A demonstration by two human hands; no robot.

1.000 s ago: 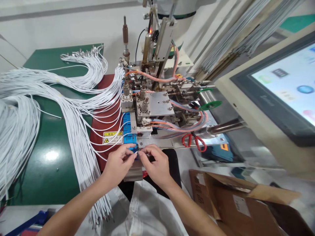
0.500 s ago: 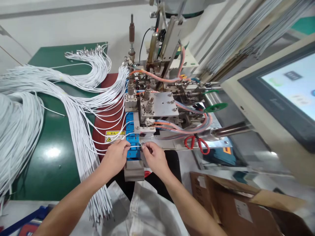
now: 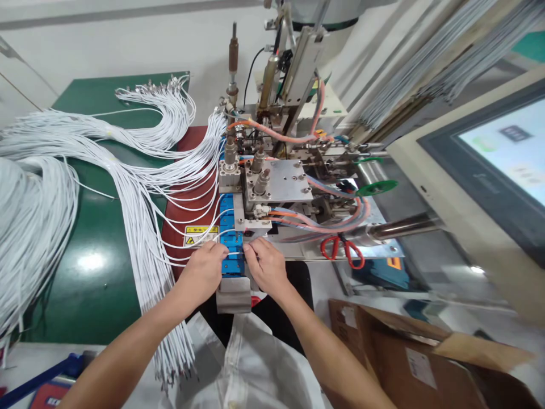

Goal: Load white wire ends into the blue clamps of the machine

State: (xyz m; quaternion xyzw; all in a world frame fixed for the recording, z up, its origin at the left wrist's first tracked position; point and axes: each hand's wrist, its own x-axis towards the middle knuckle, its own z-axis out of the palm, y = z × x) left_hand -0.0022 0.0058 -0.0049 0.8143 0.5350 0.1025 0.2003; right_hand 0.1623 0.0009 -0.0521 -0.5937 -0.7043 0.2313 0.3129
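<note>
The left hand (image 3: pixel 204 267) pinches a white wire (image 3: pixel 234 253) between thumb and bent fingers; the right hand (image 3: pixel 267 264) closes its fingertips on the wire's other end, whose tip they hide; the short visible stretch lies level between the two hands, across a row of blue blocks (image 3: pixel 232 266), near the row's closest end; a curved grey metal piece (image 3: pixel 234 295) sits just beyond that end, at 6 o'clock from the hands.

At 12 o'clock the row runs along the machine (image 3: pixel 281 179), and several more white wires lead to the blocks there; at 10 o'clock, just beside the left hand, a yellow warning label (image 3: pixel 201 236) lies on a dark red board (image 3: pixel 183 211); from 11 round to 7 o'clock a large spread of white wires (image 3: pixel 140 244) crosses the board and the green worktop (image 3: pixel 93 301), its loose ends hanging at 7 o'clock; another thick coil of wire (image 3: pixel 34 244) lies at 9 o'clock; a blue handle (image 3: pixel 42 380) shows at 8 o'clock.

At 3 o'clock, well apart from the right hand, red-handled scissors (image 3: pixel 343 251) rest at the machine's edge; a green-flanged spool (image 3: pixel 377 188) and a lit screen (image 3: pixel 502 147) stand towards 2 o'clock; an open cardboard box (image 3: pixel 395 363) is at 4 o'clock.
</note>
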